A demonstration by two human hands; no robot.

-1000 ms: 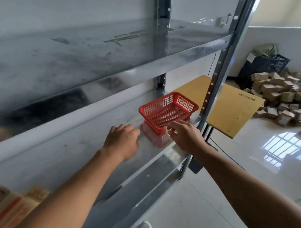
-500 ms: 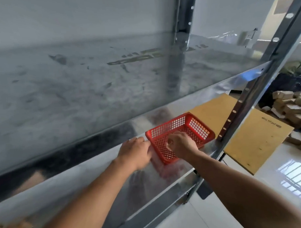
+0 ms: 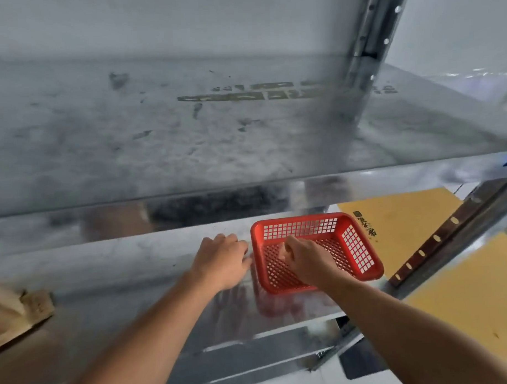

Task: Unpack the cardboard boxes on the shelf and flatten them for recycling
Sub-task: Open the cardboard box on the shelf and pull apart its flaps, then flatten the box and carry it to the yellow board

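A red plastic basket (image 3: pixel 361 254) stands on the metal shelf (image 3: pixel 134 270), near the right upright. My right hand (image 3: pixel 309 261) reaches down inside the basket with its fingers curled; whether they hold anything is hidden. My left hand (image 3: pixel 223 259) rests on the shelf just left of the basket, fingertips touching its left rim. A piece of brown cardboard (image 3: pixel 18 312) lies on the same shelf at the far left edge of view.
An upper metal shelf (image 3: pixel 187 136) hangs close overhead, its front lip just above the basket. A perforated upright post (image 3: pixel 438 237) stands right of the basket. Yellow boards (image 3: pixel 405 218) lie behind and below at the right.
My view has swung left and closer to the shelf. My right hand moved from the basket's near rim down into it. My left hand slid up beside the basket's left rim.
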